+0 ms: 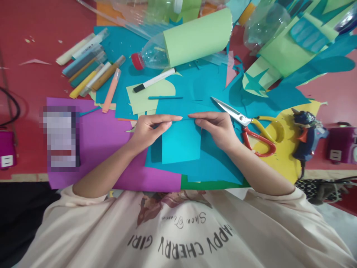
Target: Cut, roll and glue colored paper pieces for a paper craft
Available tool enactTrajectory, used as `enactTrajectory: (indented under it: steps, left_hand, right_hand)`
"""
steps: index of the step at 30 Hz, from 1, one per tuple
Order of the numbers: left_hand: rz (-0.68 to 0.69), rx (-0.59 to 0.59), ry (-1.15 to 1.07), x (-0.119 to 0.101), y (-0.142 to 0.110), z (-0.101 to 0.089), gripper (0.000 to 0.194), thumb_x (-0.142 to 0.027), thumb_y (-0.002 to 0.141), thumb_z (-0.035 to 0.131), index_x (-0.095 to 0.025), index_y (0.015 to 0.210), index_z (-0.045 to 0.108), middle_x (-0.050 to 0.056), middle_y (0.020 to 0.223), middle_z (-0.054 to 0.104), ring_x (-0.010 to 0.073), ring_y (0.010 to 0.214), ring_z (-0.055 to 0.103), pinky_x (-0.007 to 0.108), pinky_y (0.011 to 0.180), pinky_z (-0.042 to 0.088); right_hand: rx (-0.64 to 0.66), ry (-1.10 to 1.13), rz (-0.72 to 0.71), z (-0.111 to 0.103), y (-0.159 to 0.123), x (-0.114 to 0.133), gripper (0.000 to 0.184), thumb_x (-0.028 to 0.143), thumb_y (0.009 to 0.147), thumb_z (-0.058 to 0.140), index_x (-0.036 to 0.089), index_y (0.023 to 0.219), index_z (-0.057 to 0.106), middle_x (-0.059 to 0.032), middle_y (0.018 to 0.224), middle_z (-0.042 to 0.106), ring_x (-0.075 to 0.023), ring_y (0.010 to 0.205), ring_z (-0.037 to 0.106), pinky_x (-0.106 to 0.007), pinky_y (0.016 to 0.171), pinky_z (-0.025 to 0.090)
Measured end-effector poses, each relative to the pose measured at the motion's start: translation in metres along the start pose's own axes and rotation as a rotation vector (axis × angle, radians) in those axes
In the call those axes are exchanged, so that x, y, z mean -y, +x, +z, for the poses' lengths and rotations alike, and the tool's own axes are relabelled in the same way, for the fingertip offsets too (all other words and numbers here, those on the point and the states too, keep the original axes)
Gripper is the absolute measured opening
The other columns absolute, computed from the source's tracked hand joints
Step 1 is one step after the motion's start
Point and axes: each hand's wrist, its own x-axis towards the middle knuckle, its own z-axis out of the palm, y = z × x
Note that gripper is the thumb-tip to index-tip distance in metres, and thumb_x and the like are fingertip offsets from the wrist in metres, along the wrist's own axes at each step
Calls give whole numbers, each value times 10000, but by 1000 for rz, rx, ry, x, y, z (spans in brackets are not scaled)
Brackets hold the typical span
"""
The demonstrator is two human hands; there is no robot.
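A small light-blue sheet of paper (181, 143) hangs in front of me, its far edge between my two hands. My left hand (150, 128) has thumb and index finger at the far left corner, pinched on the paper. At the far right corner my right hand (219, 128) pinches it the same way, the index fingertips pointing at each other with a small gap. Beneath lies a larger darker blue sheet (220, 163). Scissors with red and yellow handles (245, 121) lie partly open just right of my right hand.
Beyond my hands lie a white marker (154, 80) and a bottle wrapped in green paper (198, 37). Several markers (86, 67) sit at the left, above a blurred phone (63, 137) on purple paper (103, 130). A glue gun (309, 137) rests on yellow paper (284, 163).
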Motion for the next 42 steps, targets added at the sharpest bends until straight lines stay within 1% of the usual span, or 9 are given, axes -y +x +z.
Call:
enactTrajectory:
  steps: [4,8,14,17,22,28,35,38,42]
  left_hand:
    - [40,47,63,0,-1,-1,232,-336,880,589,-298,990,790,-4,702,761,80,405,444,249,412,334]
    - [87,100,33,3,-2,0,234,-373,900,588,-304,1014,781,13,865,794,117,566,645,231,493,467]
    - [160,136,26,9,-1,-1,230,-350,912,580,-276,999,780,15,970,792,138,771,740,194,642,558]
    - [124,176,101,5,0,-2,261,-382,902,575,-237,992,773,25,946,793,144,782,741,192,676,568]
    - [8,219,45,-2,0,0,491,-540,804,679,-209,1166,687,65,1197,725,216,1031,721,227,826,580]
    - [16,203,151,1,3,1,408,-552,889,576,-208,1016,756,44,1034,778,172,939,728,189,756,533]
    - [36,128,217,-2,3,-1,383,-528,898,568,-219,996,773,31,972,789,106,635,672,182,516,432]
    - [42,123,230,-1,2,-1,373,-524,900,567,-229,999,772,29,981,788,123,698,699,182,564,468]
    - [63,121,206,-1,2,-1,315,-471,907,584,-234,998,769,25,1003,786,154,874,733,181,715,529]
  right_hand:
    - [34,-22,32,1,-1,4,192,388,802,698,243,856,811,-16,757,733,-121,587,555,-246,481,448]
    - [30,-114,17,3,-2,4,312,498,797,695,211,818,814,-2,599,644,-103,534,456,-240,463,363]
    - [11,-133,-15,3,-2,0,202,381,777,729,204,830,810,-14,662,714,-107,547,500,-240,488,393]
    - [13,-152,-47,4,-3,1,153,301,784,717,197,850,808,-29,759,762,-120,600,596,-241,535,458]
    - [19,-244,-104,5,-6,3,153,314,821,687,217,846,802,-34,897,792,-172,778,714,-272,672,560]
    - [42,-262,-161,6,-6,-1,140,297,827,690,205,881,781,-38,922,792,-170,844,729,-278,761,576]
    - [96,-201,-40,3,-1,-2,354,519,775,717,188,883,776,-55,893,781,-165,759,701,-261,626,534]
    - [108,-194,-16,3,-1,2,465,620,782,664,174,853,778,-50,788,766,-129,630,639,-244,551,483]
    - [92,-209,-28,4,-1,3,493,652,766,659,176,810,781,-51,782,767,-130,620,624,-250,559,479]
